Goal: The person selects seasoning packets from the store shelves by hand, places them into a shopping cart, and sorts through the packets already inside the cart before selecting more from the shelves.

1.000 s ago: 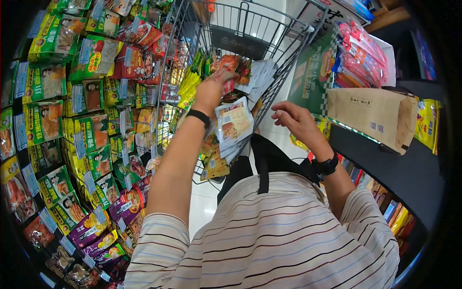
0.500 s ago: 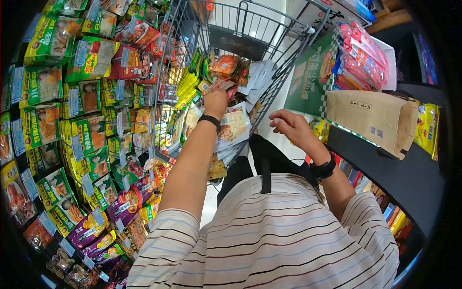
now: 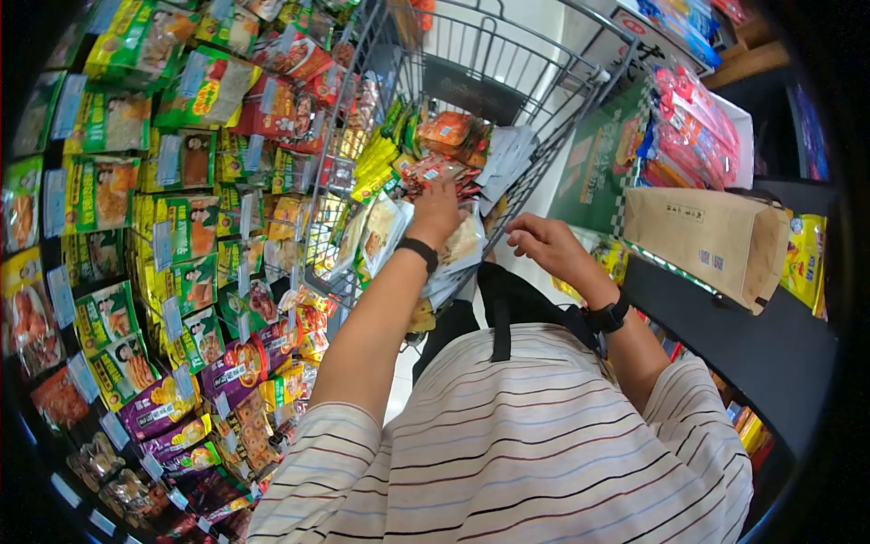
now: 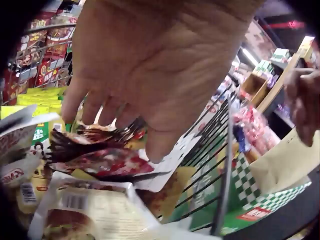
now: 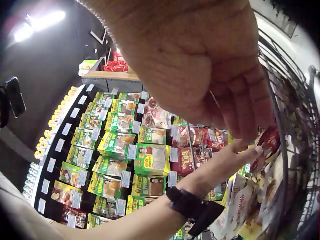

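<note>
Inside the shopping cart, my left hand (image 3: 437, 213) reaches down onto a fanned bunch of red packets (image 3: 441, 174), its fingers spread against them. In the left wrist view, the palm faces the camera and the thumb comes down beside the red packet (image 4: 107, 162). An orange-red food pack (image 3: 449, 133) lies just beyond, with yellow-green packets (image 3: 373, 163) to the left and silvery pouches (image 3: 509, 159) to the right. Pale pouches (image 3: 385, 231) lie about the wrist. My right hand (image 3: 550, 243) hangs in the air outside the cart's right side, fingers loosely bent, holding nothing.
The cart's wire side (image 3: 555, 136) rises between the hands. Hanging seasoning packets (image 3: 190, 227) fill the rack at left. At right, a brown paper bag (image 3: 698, 238) lies on a dark shelf (image 3: 761, 313) beside a box of pink packs (image 3: 693, 127).
My left hand has moved right and nearer to me, from holding up red packets to resting over them in the cart. The right hand stays nearly where it was. The view has shifted slightly.
</note>
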